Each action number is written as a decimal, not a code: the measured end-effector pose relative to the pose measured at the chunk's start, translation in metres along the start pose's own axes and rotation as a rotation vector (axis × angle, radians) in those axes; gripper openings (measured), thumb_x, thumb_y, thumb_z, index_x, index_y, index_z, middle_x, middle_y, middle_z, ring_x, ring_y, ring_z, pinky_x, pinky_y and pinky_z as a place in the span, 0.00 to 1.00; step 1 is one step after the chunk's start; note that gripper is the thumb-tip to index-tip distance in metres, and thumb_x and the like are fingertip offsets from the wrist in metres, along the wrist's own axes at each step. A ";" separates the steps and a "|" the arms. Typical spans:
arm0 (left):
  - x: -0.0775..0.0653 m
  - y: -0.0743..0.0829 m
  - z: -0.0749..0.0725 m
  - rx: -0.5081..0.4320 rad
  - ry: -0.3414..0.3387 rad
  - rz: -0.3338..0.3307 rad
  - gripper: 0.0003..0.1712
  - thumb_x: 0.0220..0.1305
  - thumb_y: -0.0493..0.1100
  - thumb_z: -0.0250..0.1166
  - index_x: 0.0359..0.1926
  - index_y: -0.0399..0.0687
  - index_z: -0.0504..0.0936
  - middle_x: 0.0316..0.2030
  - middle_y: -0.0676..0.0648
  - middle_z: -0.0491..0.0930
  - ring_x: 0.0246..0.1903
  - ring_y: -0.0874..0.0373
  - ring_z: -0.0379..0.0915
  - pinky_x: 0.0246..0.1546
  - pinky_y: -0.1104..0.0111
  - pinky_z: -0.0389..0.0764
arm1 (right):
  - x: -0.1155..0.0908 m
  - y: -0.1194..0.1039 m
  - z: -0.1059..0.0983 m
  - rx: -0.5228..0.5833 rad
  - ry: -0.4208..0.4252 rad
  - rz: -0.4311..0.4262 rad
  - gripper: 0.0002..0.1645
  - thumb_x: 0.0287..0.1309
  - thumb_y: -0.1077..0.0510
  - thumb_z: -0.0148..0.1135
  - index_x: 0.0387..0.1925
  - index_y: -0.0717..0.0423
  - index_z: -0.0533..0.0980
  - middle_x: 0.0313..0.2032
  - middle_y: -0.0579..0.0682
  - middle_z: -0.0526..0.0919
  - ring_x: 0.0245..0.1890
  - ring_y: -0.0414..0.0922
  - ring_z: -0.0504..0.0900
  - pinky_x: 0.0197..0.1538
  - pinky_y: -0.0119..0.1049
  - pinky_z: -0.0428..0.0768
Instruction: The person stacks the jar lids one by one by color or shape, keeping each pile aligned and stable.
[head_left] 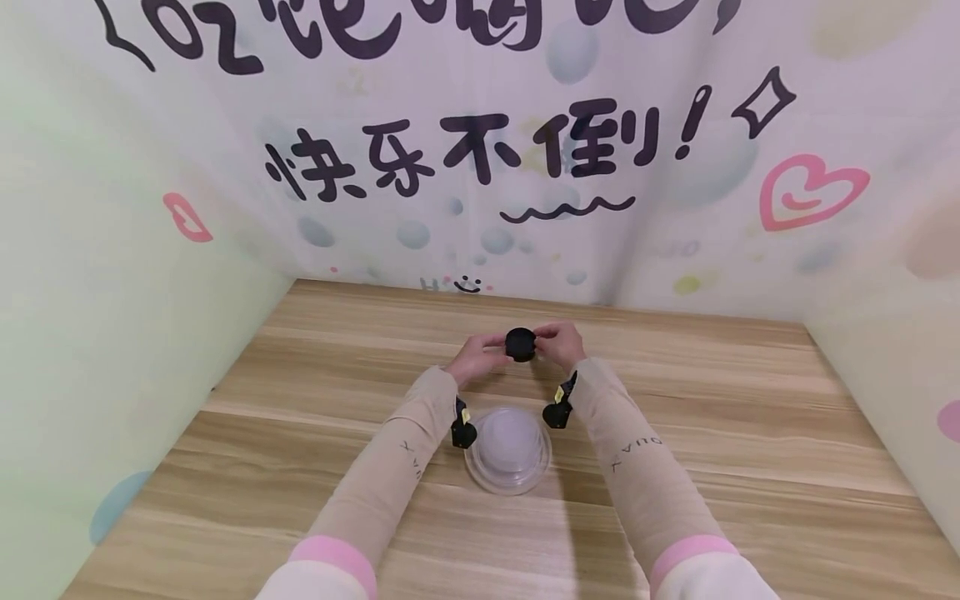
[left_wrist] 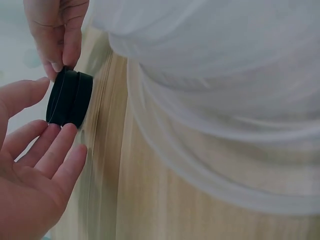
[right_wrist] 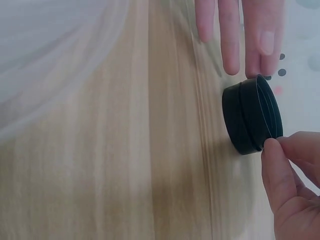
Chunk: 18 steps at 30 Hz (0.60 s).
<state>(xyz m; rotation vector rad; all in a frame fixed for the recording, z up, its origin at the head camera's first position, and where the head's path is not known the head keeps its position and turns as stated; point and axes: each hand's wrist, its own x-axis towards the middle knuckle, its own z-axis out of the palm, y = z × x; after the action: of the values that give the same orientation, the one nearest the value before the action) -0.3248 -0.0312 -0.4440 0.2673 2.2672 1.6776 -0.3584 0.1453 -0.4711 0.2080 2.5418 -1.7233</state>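
Observation:
A short black round piece, like a shallow cup with a raised rim and a groove around its side, is held above the far part of the table. My right hand pinches its rim between thumb and finger, as the right wrist view shows. From the other side my left hand reaches in with fingers extended. In the left wrist view, the fingertips of the left hand are at the lower edge of the black piece, with the thumb near its upper edge. Whether they bear its weight is unclear.
Between my forearms, nearer to me, a clear plastic bowl-like container with a wide round rim stands on the wood-grain table. A printed white cloth hangs behind the table, and pale walls close both sides.

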 end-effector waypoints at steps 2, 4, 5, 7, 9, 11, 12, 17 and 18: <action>-0.002 0.001 -0.001 -0.013 -0.022 -0.014 0.27 0.53 0.33 0.61 0.56 0.32 0.68 0.55 0.37 0.67 0.56 0.48 0.61 0.55 0.62 0.63 | 0.008 0.008 0.001 -0.003 -0.007 -0.005 0.11 0.48 0.68 0.60 0.37 0.64 0.79 0.34 0.59 0.81 0.29 0.45 0.80 0.34 0.35 0.79; -0.002 0.000 0.000 -0.019 -0.031 -0.026 0.28 0.54 0.33 0.61 0.57 0.33 0.67 0.55 0.37 0.67 0.56 0.48 0.61 0.55 0.62 0.63 | 0.008 0.009 0.000 -0.001 -0.006 -0.006 0.11 0.48 0.68 0.60 0.37 0.65 0.79 0.33 0.58 0.81 0.28 0.44 0.79 0.33 0.34 0.79; -0.002 0.000 0.000 -0.020 -0.034 -0.028 0.28 0.54 0.33 0.61 0.57 0.33 0.66 0.55 0.37 0.67 0.56 0.48 0.62 0.54 0.63 0.64 | 0.005 0.007 0.000 0.000 -0.005 -0.006 0.11 0.48 0.68 0.60 0.37 0.65 0.79 0.32 0.59 0.81 0.27 0.43 0.79 0.33 0.34 0.79; -0.002 -0.001 0.000 -0.018 -0.034 -0.030 0.28 0.54 0.33 0.61 0.57 0.34 0.66 0.55 0.38 0.67 0.54 0.49 0.64 0.53 0.64 0.66 | -0.007 -0.007 0.000 -0.033 0.007 0.030 0.13 0.49 0.70 0.57 0.39 0.70 0.76 0.35 0.62 0.80 0.28 0.45 0.79 0.34 0.35 0.79; -0.002 -0.002 0.000 -0.028 -0.035 -0.030 0.28 0.54 0.32 0.60 0.58 0.35 0.66 0.55 0.38 0.67 0.53 0.49 0.66 0.52 0.65 0.67 | -0.016 -0.014 -0.001 -0.027 0.005 0.016 0.12 0.50 0.71 0.56 0.39 0.71 0.76 0.35 0.63 0.80 0.28 0.44 0.79 0.33 0.33 0.79; -0.002 -0.003 -0.001 -0.031 -0.035 -0.028 0.28 0.54 0.32 0.60 0.58 0.36 0.66 0.55 0.39 0.68 0.52 0.50 0.67 0.51 0.65 0.68 | -0.022 -0.019 -0.001 -0.025 -0.001 0.012 0.13 0.51 0.71 0.55 0.40 0.73 0.75 0.37 0.64 0.79 0.29 0.45 0.78 0.34 0.34 0.79; -0.002 -0.004 -0.001 -0.034 -0.035 -0.025 0.28 0.55 0.32 0.60 0.58 0.36 0.66 0.55 0.39 0.68 0.52 0.49 0.67 0.51 0.65 0.68 | -0.024 -0.020 -0.001 -0.023 -0.005 0.008 0.13 0.51 0.71 0.54 0.41 0.73 0.75 0.37 0.65 0.79 0.30 0.45 0.78 0.35 0.34 0.79; -0.004 -0.004 0.000 -0.005 -0.025 -0.013 0.27 0.55 0.33 0.59 0.58 0.35 0.66 0.55 0.39 0.67 0.52 0.49 0.67 0.52 0.63 0.67 | -0.027 -0.020 -0.002 -0.020 -0.013 -0.006 0.13 0.52 0.71 0.54 0.42 0.73 0.74 0.40 0.66 0.77 0.31 0.46 0.78 0.33 0.30 0.78; -0.004 -0.005 0.001 0.000 -0.023 -0.011 0.27 0.56 0.33 0.59 0.57 0.35 0.66 0.55 0.39 0.67 0.52 0.48 0.67 0.52 0.63 0.67 | -0.027 -0.019 -0.002 -0.023 -0.016 -0.015 0.13 0.52 0.71 0.54 0.41 0.73 0.74 0.40 0.66 0.77 0.30 0.45 0.78 0.31 0.28 0.78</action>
<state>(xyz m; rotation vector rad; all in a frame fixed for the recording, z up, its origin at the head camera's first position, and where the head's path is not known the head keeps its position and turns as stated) -0.3206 -0.0334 -0.4482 0.2721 2.2481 1.6602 -0.3346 0.1379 -0.4495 0.1743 2.5570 -1.6928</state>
